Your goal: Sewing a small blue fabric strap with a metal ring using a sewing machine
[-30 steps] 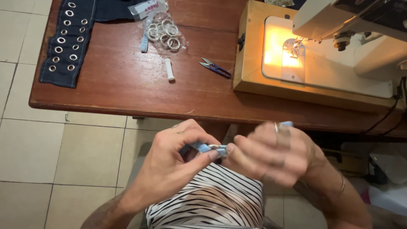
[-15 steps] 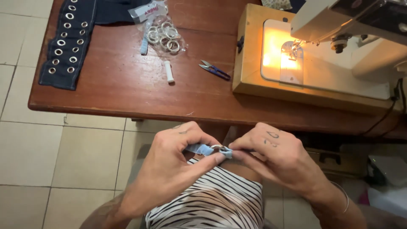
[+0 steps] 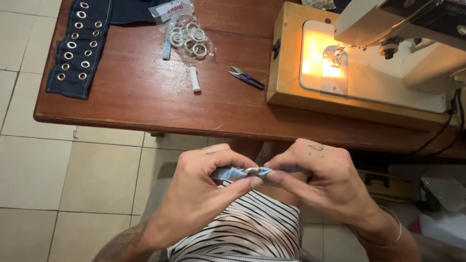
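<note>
Blue strap point(image 3: 232, 172) pinched between both hands, wooden table point(image 3: 145, 97) beyond.

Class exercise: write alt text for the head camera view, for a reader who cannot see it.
Two hands, left hand and right hand, pinch a light blue strip threaded through a metal ring above a striped lap. Beyond, a wooden table holds snips, a bag of rings and a lit sewing machine.
</note>
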